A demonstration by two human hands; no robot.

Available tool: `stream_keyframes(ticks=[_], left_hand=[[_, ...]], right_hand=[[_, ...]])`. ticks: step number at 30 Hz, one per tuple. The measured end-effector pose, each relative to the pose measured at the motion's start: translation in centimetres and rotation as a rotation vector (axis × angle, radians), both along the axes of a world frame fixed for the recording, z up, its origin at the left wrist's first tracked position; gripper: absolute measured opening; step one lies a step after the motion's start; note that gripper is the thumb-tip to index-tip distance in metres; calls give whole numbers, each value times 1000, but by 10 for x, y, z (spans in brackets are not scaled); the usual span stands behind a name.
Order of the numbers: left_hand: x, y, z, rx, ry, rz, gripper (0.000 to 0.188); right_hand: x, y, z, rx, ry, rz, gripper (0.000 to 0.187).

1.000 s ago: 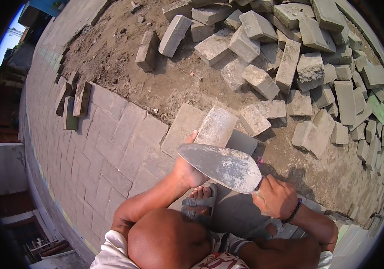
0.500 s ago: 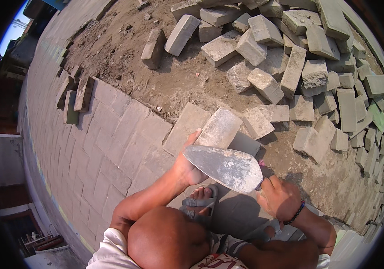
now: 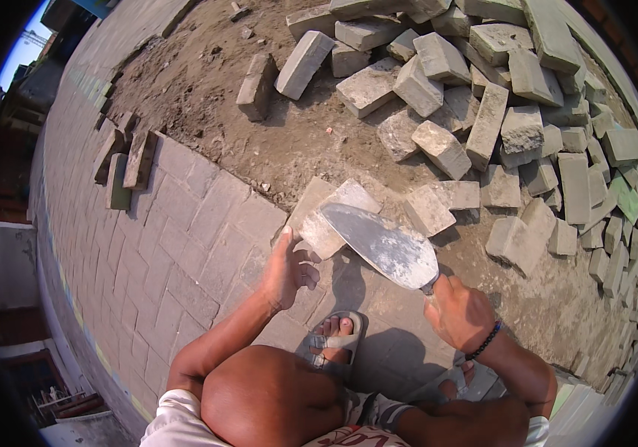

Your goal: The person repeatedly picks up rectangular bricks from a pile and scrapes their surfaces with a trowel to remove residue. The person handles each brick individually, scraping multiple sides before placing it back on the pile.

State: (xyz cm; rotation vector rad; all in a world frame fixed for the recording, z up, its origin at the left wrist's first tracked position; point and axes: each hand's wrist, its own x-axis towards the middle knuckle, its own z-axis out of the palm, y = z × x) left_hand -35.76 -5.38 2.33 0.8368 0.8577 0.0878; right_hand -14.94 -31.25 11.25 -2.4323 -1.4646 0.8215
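Note:
My right hand is wrapped around the handle of a trowel, whose broad metal blade is smeared with grey residue and points up and left. The blade passes over a pale paving block and hides part of it. That block lies against another paving block at the edge of the laid paving. Just left of the pale block, my left hand is empty, its fingers apart and slightly curled. Whether its fingertips touch either block I cannot tell.
Interlocked paving spreads to the left. Bare soil lies ahead, with a large heap of loose blocks at the far right. Several blocks stand at the paving's left edge. My sandalled foot is close below the hands.
My left hand has let go of the pale block and drawn back left. The block now sits lower and further left, against its neighbour. The trowel blade has moved up and slightly right.

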Motion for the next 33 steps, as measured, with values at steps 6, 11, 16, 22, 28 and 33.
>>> stream_keyframes(ticks=[6, 11, 16, 22, 28, 33], left_hand=[[-2, -26, -45, 1200, 116, -267, 117], [25, -20, -50, 953, 33, -110, 102], [60, 4, 47, 1511, 182, -509, 78], [68, -3, 22, 1552, 389, -873, 72], [47, 20, 17, 1196, 268, -418, 64], [7, 66, 20, 1236, 423, -71, 56]], right_hand=[[0, 4, -1, 149, 421, -247, 40], [5, 8, -62, -173, 754, -322, 46], [17, -38, -74, 7, 408, -319, 42], [19, -52, -62, 53, 382, -419, 37], [-13, -28, -38, 27, 148, -231, 37], [-52, 9, -29, 6, 54, 172, 27]])
